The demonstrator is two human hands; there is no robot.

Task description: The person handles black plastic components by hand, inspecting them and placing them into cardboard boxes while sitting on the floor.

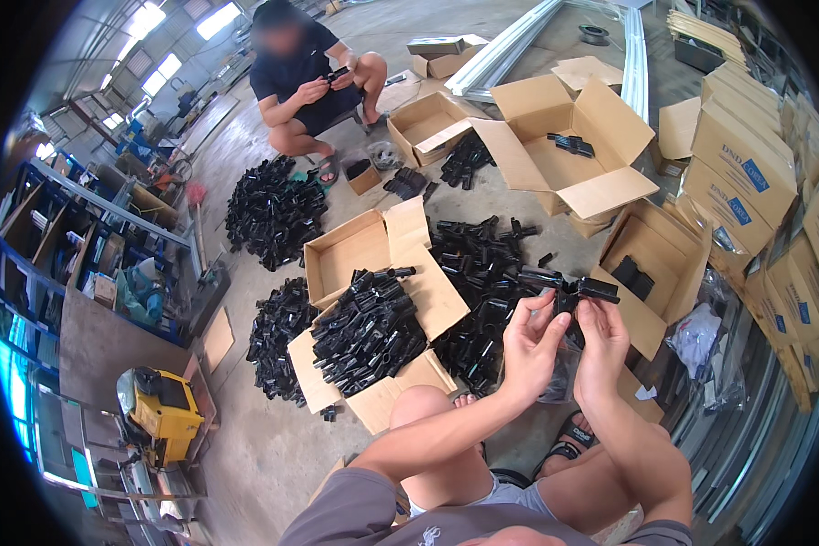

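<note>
Between my two hands is a black plastic part (599, 290) with short arms, held up over the floor at the right. My left hand (530, 341) pinches its left side, thumb toward the middle. On the other side my right hand (601, 341) grips it from below with the fingers closed. A heap of similar black parts (473, 273) lies just beyond and left of my hands. To the right, an open carton (673, 246) has a black piece inside. Another carton (346, 255), with flaps spread, has a big pile of black parts (369, 328) at its near side.
Across the floor a co-worker (296, 73) sits low, holding a black part. More black heaps (273, 209) lie at the left. An open carton (564, 136) stands beyond my hands, and stacked cartons (737, 182) line the right. A yellow machine (164, 414) stands at the lower left.
</note>
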